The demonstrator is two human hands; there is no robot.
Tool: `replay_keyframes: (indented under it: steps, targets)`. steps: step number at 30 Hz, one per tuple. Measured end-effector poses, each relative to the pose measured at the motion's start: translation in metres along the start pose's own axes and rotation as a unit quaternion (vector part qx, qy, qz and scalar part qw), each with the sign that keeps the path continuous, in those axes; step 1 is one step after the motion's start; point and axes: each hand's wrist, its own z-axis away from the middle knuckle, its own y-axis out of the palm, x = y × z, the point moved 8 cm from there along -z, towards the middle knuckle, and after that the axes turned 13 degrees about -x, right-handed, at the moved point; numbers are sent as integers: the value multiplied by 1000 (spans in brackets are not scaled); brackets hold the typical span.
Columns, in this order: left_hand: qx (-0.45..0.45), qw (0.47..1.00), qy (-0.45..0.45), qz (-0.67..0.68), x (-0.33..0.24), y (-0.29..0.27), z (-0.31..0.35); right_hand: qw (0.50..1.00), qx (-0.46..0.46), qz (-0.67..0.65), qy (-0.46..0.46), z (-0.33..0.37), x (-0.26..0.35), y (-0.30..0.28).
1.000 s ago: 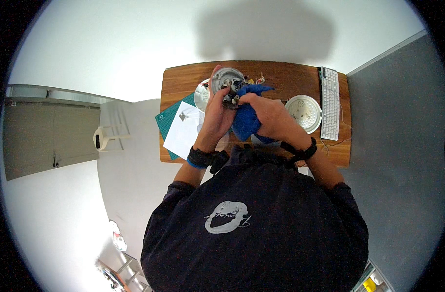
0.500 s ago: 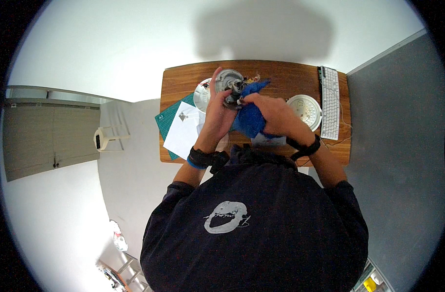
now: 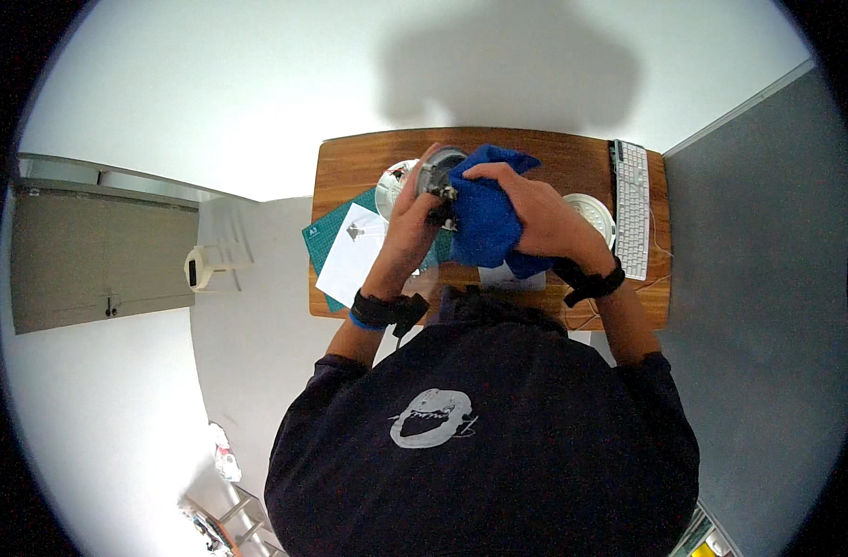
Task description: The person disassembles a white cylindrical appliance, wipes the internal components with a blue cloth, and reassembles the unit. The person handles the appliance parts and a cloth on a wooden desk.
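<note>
Over the middle of the desk, my left hand (image 3: 411, 221) grips a round device (image 3: 431, 176) that has a clear, greyish rim and dark parts at its centre. Its fingers wrap the left side, with the thumb by the dark parts. A bunched blue cloth (image 3: 484, 225) is held in my right hand (image 3: 540, 213), whose fingers are closed on it. The cloth is pressed against the right side of the device and covers part of it. Both wrists wear black straps.
On the brown wooden desk (image 3: 350, 160) lie a green cutting mat (image 3: 320, 241) and a white sheet (image 3: 350, 269). A white round part (image 3: 388, 197) is behind my left hand, another white round dish (image 3: 593, 212) beyond my right. A white keyboard (image 3: 634, 213) lines the right edge.
My right hand has brought the blue cloth up and left over the device, covering more of it. The device has tilted in my left hand, and the view has shifted slightly.
</note>
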Motion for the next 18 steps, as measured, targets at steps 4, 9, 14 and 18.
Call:
replay_keyframes:
  steps: [4,9,14,18]
  targets:
    - [-16,997,-31,-75,15,-10,3,998,7,32,52,-8,-15,9]
    - [-5,989,41,-143,13,-13,2,995,30,68,68,-8,-29,19]
    - [5,995,-39,-87,19,-13,4,998,61,9,19,-4,-8,31]
    - [-1,996,-29,-87,23,-15,5,997,35,41,46,-2,-26,30]
